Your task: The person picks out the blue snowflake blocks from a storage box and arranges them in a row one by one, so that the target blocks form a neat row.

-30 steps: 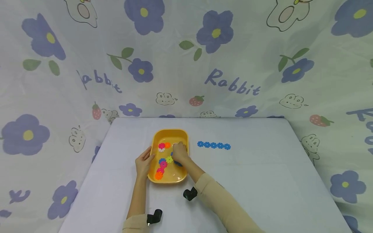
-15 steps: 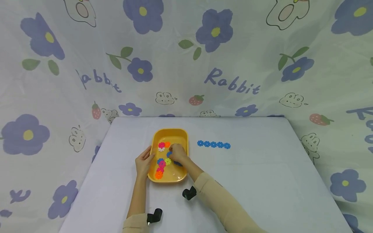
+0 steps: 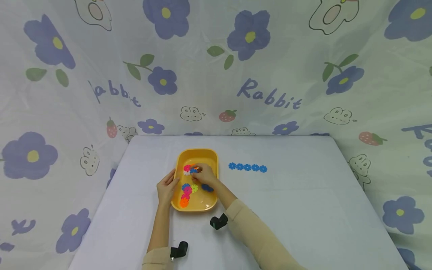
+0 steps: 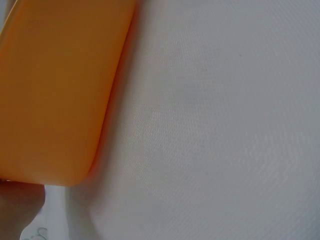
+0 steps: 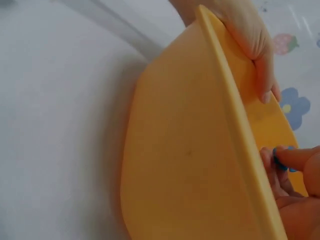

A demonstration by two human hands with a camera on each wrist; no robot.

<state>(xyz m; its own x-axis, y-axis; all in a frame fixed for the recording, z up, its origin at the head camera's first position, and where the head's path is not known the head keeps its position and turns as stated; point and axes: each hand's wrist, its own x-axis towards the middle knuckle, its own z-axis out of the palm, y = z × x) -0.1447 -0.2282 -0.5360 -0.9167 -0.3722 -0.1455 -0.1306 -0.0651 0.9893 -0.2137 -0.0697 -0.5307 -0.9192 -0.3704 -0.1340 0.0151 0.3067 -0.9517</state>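
Note:
My left hand (image 3: 166, 190) grips the left wall of a yellow tray (image 3: 197, 150), thumb at the inner side of the rim. Inside the tray, my right hand (image 3: 206, 175) pinches a blue flower-shaped plastic disc (image 3: 193, 170) between thumb and fingers; the right wrist view shows this blue disc (image 5: 281, 159) at the fingertips. Right by it lie a pink disc (image 3: 187, 167) and a partly covered white disc (image 3: 186, 173). Nearer the front of the tray are a yellow-green disc (image 3: 194, 188), an orange disc (image 3: 184, 202), and some pink and blue ones. Dark blue discs (image 3: 207, 188) sit below my right wrist.
To the right of the tray, a row of several joined blue flower discs (image 3: 248, 167) lies on the white tabletop (image 3: 297, 210). A patterned curtain (image 3: 202, 75) hangs behind and along both sides.
My right hand has shifted left within the tray, with the blue disc now raised at its fingertips. The yellow-green disc has slid slightly left and forward. My left hand has stayed on the rim.

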